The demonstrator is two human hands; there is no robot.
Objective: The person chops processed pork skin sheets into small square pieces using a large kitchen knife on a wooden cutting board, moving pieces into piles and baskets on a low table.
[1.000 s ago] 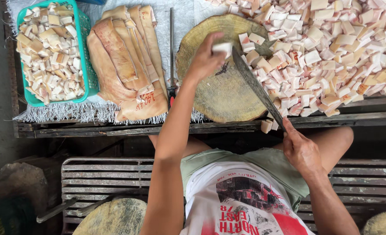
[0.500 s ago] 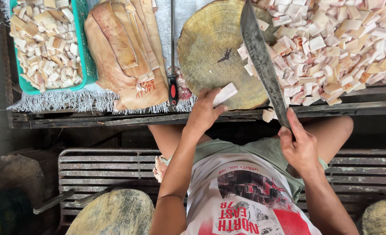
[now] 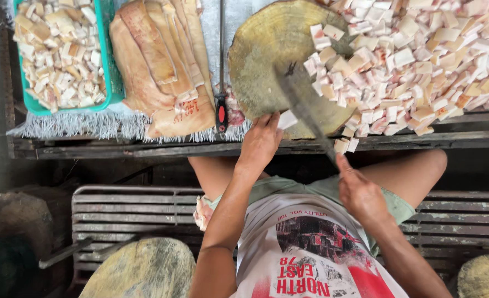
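Over the near edge of the bench [image 3: 421, 140] I see both hands at work by the round wooden chopping block [image 3: 272, 49]; my left hand [image 3: 260, 142] is curled, fingers pinching a small pale cut piece [image 3: 287, 119] at the block's near rim; my right hand [image 3: 359, 190] is closed round the handle of a long cleaver [image 3: 302, 107], whose blurred blade slants up across the block. Right of the block lies a big heap of pale and pinkish cut cubes [image 3: 421, 60], spilling onto the block's right side and down to the bench edge. Left of the block a knife with a black and red handle [image 3: 221, 107] lies lengthwise, its blade pointing away; beside it a stack of broad tan slabs [image 3: 162, 66], the nearest one bearing a red stamped mark near its lower end. At far left a teal plastic basket [image 3: 108, 72] holds more pale cubes; under it a white fringed cloth [image 3: 73, 124] hangs over the bench edge. Below, a slatted metal rack [image 3: 129, 207] and another round block [image 3: 140, 270] sit by my knees; on the white shirt there is a red and black printed panel.
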